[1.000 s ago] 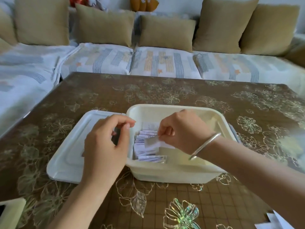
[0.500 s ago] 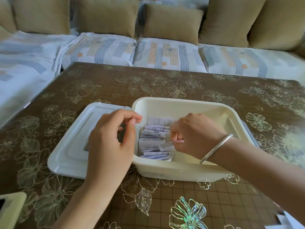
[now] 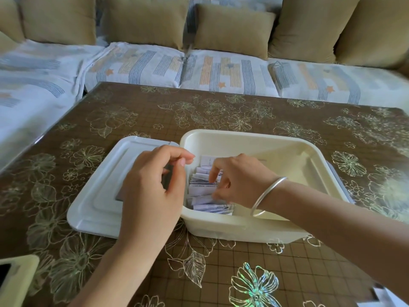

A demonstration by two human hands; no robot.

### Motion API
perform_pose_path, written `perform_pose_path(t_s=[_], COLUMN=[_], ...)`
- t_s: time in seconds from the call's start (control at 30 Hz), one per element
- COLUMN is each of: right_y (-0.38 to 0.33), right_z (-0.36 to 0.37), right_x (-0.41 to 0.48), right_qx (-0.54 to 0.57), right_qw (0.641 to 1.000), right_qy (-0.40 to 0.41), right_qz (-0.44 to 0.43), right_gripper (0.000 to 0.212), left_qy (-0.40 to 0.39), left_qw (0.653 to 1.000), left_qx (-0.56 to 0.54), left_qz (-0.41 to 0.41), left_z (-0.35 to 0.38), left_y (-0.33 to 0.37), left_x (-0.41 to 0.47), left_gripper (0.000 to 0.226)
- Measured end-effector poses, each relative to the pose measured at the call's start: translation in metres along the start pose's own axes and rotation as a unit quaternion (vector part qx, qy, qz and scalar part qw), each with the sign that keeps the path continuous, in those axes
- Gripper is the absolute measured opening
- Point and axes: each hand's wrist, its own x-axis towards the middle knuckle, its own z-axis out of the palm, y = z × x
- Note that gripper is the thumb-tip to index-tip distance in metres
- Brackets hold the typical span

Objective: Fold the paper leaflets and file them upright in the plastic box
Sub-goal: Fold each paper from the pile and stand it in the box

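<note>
Leaflets (image 3: 202, 189) upright, box's (image 3: 243, 229) 9 o'clock end; right hand's (image 3: 242, 180) fingertips among them, pinch unclear; left hand (image 3: 152, 191) curled, empty.

1. Here's the table (image 3: 221, 111): a brown cloth with a grid pattern and pale gold flowers, glossy, catching the light along its right side.
2. At the middle sits the cream plastic box (image 3: 243, 135), open-topped, its long side across the view.
3. Just left of it, the white lid (image 3: 99, 196) lies flat on the cloth, its right edge up against the box's left wall.
4. At the near left corner lies a cream-cased device (image 3: 17, 282) with a dark screen, cut off by the frame.
5. At the near right corner there's a white scrap (image 3: 394, 303), too cropped to identify.
</note>
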Motion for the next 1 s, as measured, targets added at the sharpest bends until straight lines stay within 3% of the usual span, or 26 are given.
perform_pose_path(t_s=[0.1,0.2,0.37,0.63,0.77,0.9,1.0], right_y=[0.003,0.011,0.011,0.01,0.018,0.021,0.017], right_z=[-0.005,-0.008,-0.003,0.018,0.02,0.018,0.012], right_x=[-0.002,-0.002,-0.002,0.014,0.017,0.014,0.009], right_qx=[0.035,-0.003,-0.039,-0.074,0.039,0.193,0.23], right_qw=[0.999,0.996,0.985,0.982,0.977,0.946,0.933], right_qy=[0.032,0.069,-0.088,-0.101,-0.114,-0.144,-0.16], right_qz=[0.011,0.054,0.141,0.143,0.174,0.216,0.228], right_gripper=[0.012,0.016,0.059,0.064,0.062,0.056,0.048], left_qy=[0.001,0.004,0.004,0.0,0.0,0.003,0.002], left_qw=[1.0,1.0,1.0,1.0,1.0,1.0,1.0], left_qx=[0.003,0.003,0.001,-0.002,-0.004,0.002,0.008], left_qz=[0.001,0.004,0.005,0.008,0.004,0.005,0.009], left_z=[0.0,0.0,0.001,0.0,0.001,0.001,0.0], left_y=[0.0,0.0,0.0,-0.001,0.0,0.001,0.002], left_x=[0.0,0.0,0.001,0.0,0.001,0.001,0.001], left_gripper=[0.014,0.014,0.014,0.016,0.016,0.015,0.015])
